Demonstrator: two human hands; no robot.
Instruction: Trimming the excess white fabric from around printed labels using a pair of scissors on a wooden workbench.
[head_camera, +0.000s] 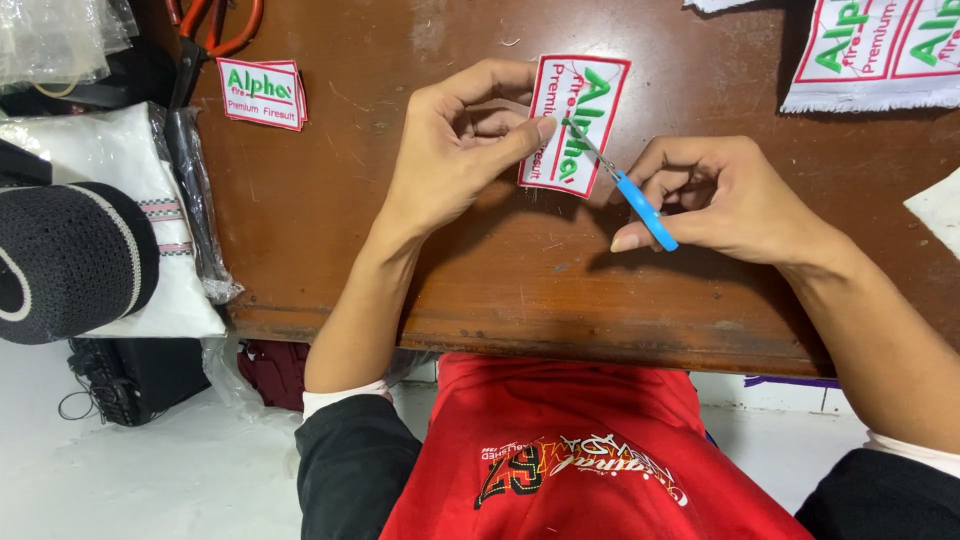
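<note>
The brown table (330, 200) lies bare between the hands and the small stack of patches (264, 92) at the far left, so a hand could pass there freely. The near strip of table below both hands is bare too, up to the edge. At the far left, orange-handled scissors (205, 35) and clear plastic bags (55, 40) block the corner. The left edge is crowded by a white folded cloth (120, 160) in plastic and a black cap (70, 260). At the far right a strip of uncut patches (875, 55) takes up the corner, with a white scrap (940, 210) at the right edge. The middle is taken by the left hand (455, 150), the patch (575, 125) and the right hand (715, 200) with blue snips (640, 205).
</note>
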